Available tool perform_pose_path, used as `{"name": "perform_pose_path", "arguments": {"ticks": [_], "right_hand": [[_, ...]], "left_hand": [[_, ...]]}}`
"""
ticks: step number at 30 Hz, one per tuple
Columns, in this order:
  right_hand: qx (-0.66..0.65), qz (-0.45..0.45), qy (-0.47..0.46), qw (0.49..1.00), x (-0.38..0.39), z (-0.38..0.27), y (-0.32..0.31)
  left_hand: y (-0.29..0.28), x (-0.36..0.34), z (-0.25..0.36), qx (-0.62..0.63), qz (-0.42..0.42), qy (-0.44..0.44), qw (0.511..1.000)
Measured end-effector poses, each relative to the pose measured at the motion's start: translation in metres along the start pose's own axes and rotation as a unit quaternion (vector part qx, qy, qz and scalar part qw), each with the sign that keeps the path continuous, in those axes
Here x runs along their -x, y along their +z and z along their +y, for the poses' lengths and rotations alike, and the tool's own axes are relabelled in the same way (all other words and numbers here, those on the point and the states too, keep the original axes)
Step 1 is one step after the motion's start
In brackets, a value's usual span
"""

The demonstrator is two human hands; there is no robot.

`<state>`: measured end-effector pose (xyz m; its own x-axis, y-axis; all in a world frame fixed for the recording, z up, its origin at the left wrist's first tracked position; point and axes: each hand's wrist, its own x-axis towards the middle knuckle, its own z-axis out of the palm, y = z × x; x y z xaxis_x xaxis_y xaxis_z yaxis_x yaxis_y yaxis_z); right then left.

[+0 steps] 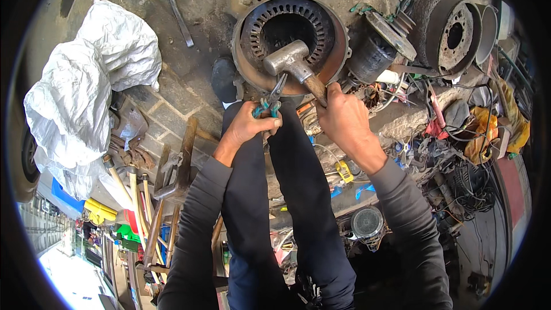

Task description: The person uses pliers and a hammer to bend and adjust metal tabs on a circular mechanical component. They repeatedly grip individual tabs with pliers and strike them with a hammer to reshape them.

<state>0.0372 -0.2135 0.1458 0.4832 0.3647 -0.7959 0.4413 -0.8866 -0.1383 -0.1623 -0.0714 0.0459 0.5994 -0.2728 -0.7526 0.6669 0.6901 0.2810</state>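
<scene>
My left hand [252, 123] is closed on pliers [270, 103] with teal handles, their metal jaws pointing up toward the hammer head. My right hand [346, 120] grips the wooden handle of a hammer [290, 56], whose heavy metal head hangs over the front part of a round metal housing [336, 34]. Inside that housing is a dark ring with slots around a black central opening. The housing stands on the ground just beyond my legs. Whether the pliers touch anything is hard to tell.
A metal bar [179, 17] lies on the pavers. Crumpled white sheeting [80, 92] and long-handled tools [183, 161] are at left. To the right are a dark cylindrical part [370, 54], old wheel rims [453, 34], tangled cables, cloths and a round meshed metal part [367, 223].
</scene>
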Motion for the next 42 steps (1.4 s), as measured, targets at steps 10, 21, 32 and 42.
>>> {"name": "perform_pose_path", "arguments": {"ticks": [10, 21, 32, 42], "right_hand": [[-0.104, -0.074, 0.013, 0.992, 0.006, -0.005, 0.004], [-0.082, -0.109, -0.024, 0.99, 0.001, -0.006, -0.01], [-0.077, -0.059, -0.02, 0.995, -0.002, -0.004, -0.022], [-0.041, -0.114, -0.068, 0.99, 0.019, -0.002, -0.003]], "left_hand": [[-0.004, 0.0, -0.007, -0.011, -0.016, 0.012, 1.0], [-0.006, -0.001, -0.012, -0.015, 0.006, 0.002, 1.0], [-0.005, 0.004, -0.012, 0.025, -0.014, 0.006, 1.0], [-0.002, 0.004, -0.015, 0.031, -0.008, 0.005, 0.999]]}}
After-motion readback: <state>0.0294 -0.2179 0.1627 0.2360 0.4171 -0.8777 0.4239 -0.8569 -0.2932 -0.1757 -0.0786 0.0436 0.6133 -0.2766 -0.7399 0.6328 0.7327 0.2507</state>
